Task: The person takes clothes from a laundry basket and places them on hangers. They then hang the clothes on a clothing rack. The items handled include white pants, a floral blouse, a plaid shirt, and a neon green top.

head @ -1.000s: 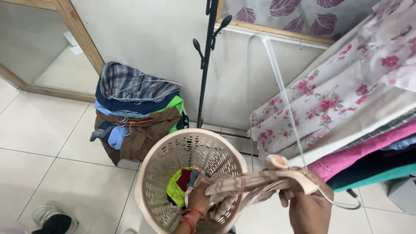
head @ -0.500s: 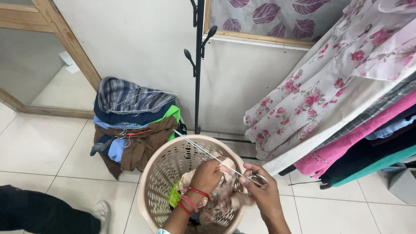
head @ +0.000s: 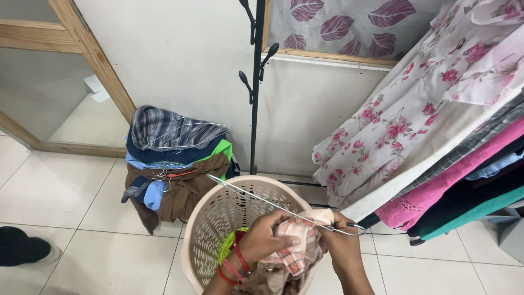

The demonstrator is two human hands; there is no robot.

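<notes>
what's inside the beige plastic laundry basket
Inside the beige perforated plastic laundry basket, a bright green garment shows. The checked beige cloth and both hands above cover the rest.

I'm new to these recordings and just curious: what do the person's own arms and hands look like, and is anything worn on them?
Both are bare: no gloves, no sleeves in view. The left hand has red bangles or threads round the wrist, with a thin pink one among them. The right hand and its forearm show nothing worn, no ring or watch that can be made out.
</notes>
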